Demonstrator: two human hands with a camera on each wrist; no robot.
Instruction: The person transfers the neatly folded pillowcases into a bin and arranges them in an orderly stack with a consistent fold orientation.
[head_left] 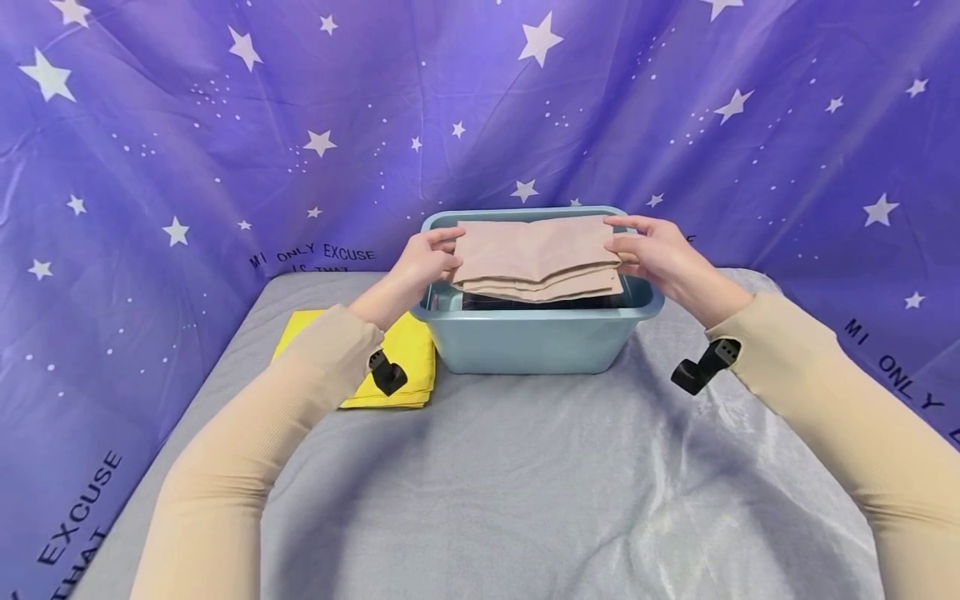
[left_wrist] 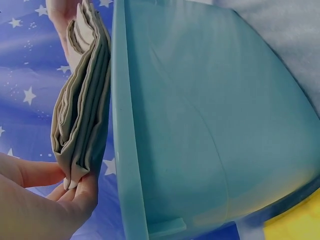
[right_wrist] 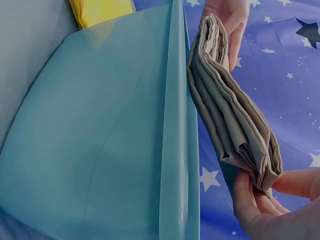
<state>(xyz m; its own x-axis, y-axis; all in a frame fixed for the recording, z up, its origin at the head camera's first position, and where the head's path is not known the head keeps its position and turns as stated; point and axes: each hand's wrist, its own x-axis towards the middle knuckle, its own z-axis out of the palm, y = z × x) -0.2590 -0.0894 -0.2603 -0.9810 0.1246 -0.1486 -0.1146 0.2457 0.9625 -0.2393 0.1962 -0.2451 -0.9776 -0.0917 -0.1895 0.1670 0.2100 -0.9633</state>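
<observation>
A folded beige cloth (head_left: 536, 250) in several layers is held level over a light blue plastic bin (head_left: 532, 343). My left hand (head_left: 422, 265) pinches its left end, thumb on one face and fingers on the other. At the opposite end my right hand (head_left: 656, 252) grips it the same way. Both wrist views show the cloth's stacked folds edge-on, just above the bin's rim (left_wrist: 125, 130). Something dark shows inside the bin below the cloth, mostly hidden by it.
A folded yellow cloth (head_left: 401, 362) lies left of the bin, partly behind my left forearm. Grey fabric (head_left: 525, 483) covers the table. A purple curtain (head_left: 450, 100) with white stars hangs close behind the bin and along both sides.
</observation>
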